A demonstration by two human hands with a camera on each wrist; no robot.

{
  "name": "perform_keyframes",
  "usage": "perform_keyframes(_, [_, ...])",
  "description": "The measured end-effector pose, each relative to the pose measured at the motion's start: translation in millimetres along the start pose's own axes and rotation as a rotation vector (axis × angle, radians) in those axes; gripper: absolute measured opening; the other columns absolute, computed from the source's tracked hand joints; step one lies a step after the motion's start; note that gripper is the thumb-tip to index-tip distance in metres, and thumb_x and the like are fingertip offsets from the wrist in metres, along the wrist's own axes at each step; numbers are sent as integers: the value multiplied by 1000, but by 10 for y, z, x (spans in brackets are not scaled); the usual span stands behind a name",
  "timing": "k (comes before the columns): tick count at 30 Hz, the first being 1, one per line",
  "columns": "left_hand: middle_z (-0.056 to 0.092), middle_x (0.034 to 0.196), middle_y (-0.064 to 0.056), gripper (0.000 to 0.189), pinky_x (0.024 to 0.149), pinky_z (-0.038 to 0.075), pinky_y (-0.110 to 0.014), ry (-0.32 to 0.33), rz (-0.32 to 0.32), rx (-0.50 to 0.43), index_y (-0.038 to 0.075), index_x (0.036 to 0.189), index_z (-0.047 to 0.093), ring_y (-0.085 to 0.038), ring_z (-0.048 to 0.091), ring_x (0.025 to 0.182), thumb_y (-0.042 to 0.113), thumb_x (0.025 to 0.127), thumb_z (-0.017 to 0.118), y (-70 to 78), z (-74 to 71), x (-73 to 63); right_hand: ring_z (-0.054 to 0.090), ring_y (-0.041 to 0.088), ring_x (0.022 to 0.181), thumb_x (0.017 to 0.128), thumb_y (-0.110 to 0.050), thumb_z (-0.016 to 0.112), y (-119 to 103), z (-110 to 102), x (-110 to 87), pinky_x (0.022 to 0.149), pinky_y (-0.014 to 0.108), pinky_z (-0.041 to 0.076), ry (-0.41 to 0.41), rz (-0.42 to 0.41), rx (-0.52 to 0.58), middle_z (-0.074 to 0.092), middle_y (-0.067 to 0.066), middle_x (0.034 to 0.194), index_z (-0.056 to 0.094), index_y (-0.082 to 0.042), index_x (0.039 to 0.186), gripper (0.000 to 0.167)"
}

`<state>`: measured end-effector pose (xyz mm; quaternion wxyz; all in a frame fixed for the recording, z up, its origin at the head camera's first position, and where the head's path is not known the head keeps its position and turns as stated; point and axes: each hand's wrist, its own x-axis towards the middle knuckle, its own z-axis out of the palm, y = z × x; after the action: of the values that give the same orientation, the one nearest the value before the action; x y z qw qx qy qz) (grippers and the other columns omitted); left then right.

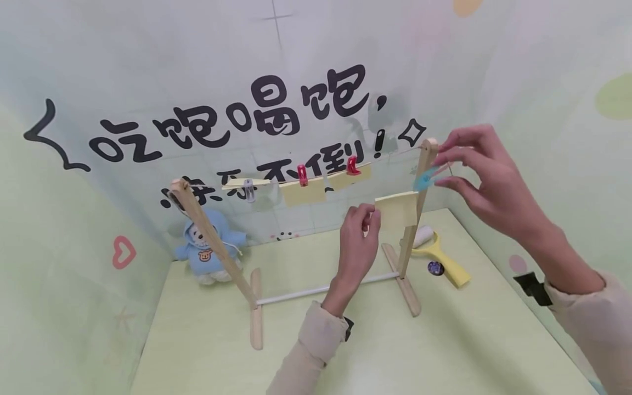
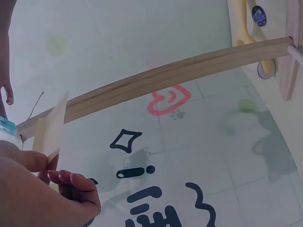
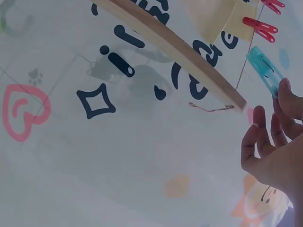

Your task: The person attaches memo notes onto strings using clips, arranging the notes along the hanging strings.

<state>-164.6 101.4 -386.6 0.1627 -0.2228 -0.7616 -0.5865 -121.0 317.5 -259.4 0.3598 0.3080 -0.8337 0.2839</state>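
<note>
My left hand (image 1: 359, 241) pinches a pale yellow sticky note (image 1: 397, 211) by its left edge, below the string and near the right post of a small wooden drying rack (image 1: 415, 236). In the left wrist view the note (image 2: 52, 127) stands up from thumb and fingers. Beside the top of that post, my right hand (image 1: 494, 170) pinches a light blue clothespin (image 1: 425, 179). The right wrist view shows the clothespin (image 3: 264, 71) between thumb and forefinger, the other fingers loosely bent. Red clothespins (image 1: 303, 175) and a clear one (image 1: 249, 190) hold yellow notes (image 1: 303, 193) on the string.
A plush toy (image 1: 209, 252) in blue sits behind the left post (image 1: 214, 244). Right of the rack, a yellow-handled lint roller (image 1: 446, 260) and a small dark round disc (image 1: 436, 268) lie on the table (image 1: 207, 340). A white rod (image 1: 296, 295) joins the rack's feet. Printed walls stand close behind and beside.
</note>
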Motion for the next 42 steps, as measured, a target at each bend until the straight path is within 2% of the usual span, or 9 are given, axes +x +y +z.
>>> perform_keyframes(2, [50,87,-4,18,77,39,-26,1,3,7,2,104,70,-14,47,83,14,112,59,31,1,64,50,1,127,107,-43,66,5,-4,97,97,13,41,4,-9,-2,56,4,134,74,12,111,56])
perform_keyframes(5, [50,86,-4,20,76,38,-26,7,6,10,2,106,70,-14,47,82,16,113,58,61,3,144,50,1,128,101,-6,76,9,-7,221,96,13,42,13,-17,-5,53,-9,135,74,13,110,21])
perform_keyframes(6, [50,85,-4,20,75,38,-26,14,8,9,2,106,70,-13,47,82,16,113,58,70,2,168,50,0,128,96,5,78,11,-9,259,95,13,41,12,-17,-11,50,-15,135,74,13,110,17])
perform_keyframes(8, [50,83,-4,20,74,37,-25,29,10,9,2,107,70,-13,47,81,16,113,58,86,2,213,47,-2,133,84,24,79,18,-9,333,93,14,41,14,-16,-31,43,-24,135,74,14,110,28])
perform_keyframes(9, [50,83,-3,20,74,37,-25,37,11,10,1,108,70,-13,47,80,16,113,58,95,0,234,47,-2,135,83,25,79,23,-10,368,92,14,40,15,-14,-40,39,-27,134,73,15,110,29])
perform_keyframes(16, [47,81,-1,22,73,34,-26,80,16,28,2,108,71,-15,47,80,18,113,57,127,7,350,49,-3,136,84,23,79,18,14,538,91,14,39,56,27,-45,39,-27,126,76,10,105,24])
perform_keyframes(21, [46,80,-1,23,71,33,-25,92,15,33,1,109,72,-15,47,78,18,113,57,149,11,395,49,-1,137,86,20,80,18,16,600,93,15,38,40,39,-60,37,-27,123,76,10,104,21])
perform_keyframes(37, [43,79,3,22,71,32,-24,121,-14,-80,-1,111,74,-7,44,76,17,113,60,235,25,465,48,-1,135,88,13,82,77,92,671,105,14,39,-21,36,-78,31,-30,120,76,11,104,17])
perform_keyframes(42, [41,76,4,23,69,32,-24,122,-14,-114,0,110,73,-5,41,72,18,114,59,270,30,466,52,10,135,88,14,82,78,121,680,104,14,38,-32,46,-72,32,-28,119,76,10,103,16])
